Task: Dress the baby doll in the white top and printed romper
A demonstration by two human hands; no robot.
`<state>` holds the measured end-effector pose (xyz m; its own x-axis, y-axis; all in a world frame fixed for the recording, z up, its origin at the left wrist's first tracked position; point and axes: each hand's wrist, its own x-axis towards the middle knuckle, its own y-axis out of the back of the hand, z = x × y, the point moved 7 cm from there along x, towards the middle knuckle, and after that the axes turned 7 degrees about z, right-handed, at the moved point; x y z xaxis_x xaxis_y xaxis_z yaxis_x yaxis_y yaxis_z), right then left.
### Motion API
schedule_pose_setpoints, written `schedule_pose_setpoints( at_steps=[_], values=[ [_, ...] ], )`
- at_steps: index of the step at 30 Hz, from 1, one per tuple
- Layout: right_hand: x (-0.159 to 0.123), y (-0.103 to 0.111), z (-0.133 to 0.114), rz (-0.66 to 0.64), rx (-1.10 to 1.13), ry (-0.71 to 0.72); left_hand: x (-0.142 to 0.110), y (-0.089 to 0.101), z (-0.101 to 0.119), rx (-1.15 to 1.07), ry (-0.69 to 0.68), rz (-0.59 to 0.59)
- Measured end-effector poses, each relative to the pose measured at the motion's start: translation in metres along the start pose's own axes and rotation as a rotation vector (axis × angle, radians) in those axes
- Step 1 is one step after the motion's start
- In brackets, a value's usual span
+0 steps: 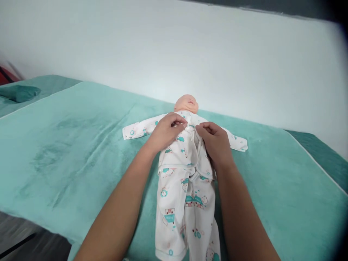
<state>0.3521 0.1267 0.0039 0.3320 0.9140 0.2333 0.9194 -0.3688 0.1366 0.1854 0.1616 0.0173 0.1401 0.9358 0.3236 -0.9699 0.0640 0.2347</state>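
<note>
A baby doll (187, 103) lies on its back, head toward the wall and arms spread out. It wears a white long-sleeved baby shirt (179, 154) with teal and pink prints, and matching baby pants (171, 203). My left hand (169, 131) rests over the doll's chest, thumb and forefinger pinched at the shirt's front. Just across the front opening, my right hand (214, 139) pinches the other side of the shirt near its edge. Below the hands, the two front panels part slightly at the hem. Whatever small piece is between the fingertips is hard to make out.
A teal plush cover (81, 145) spreads under the doll, with darker cloth at both sides. The white wall (163, 50) rises right behind the doll's head. At the lower left, the cover's edge meets a dark floor (27, 235). A red item (7, 76) shows at the far left.
</note>
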Motion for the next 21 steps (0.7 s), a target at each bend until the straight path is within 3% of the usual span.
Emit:
schedule_pose_setpoints(
  at_steps=[3, 7, 13, 21],
  values=[
    [0.005, -0.001, 0.001, 0.013, 0.17, -0.042, 0.0, -0.001, 0.008, 0.117, -0.105, 0.03],
    [0.006, -0.004, -0.01, 0.032, 0.216, 0.026, -0.004, -0.005, 0.022, 0.245, -0.262, 0.155],
    [0.007, -0.007, -0.006, -0.01, 0.257, 0.062, -0.004, -0.01, 0.013, 0.001, -0.038, 0.122],
    [0.009, -0.01, -0.004, -0.047, 0.246, 0.093, -0.003, -0.01, 0.009, -0.182, 0.023, 0.1]
  ],
)
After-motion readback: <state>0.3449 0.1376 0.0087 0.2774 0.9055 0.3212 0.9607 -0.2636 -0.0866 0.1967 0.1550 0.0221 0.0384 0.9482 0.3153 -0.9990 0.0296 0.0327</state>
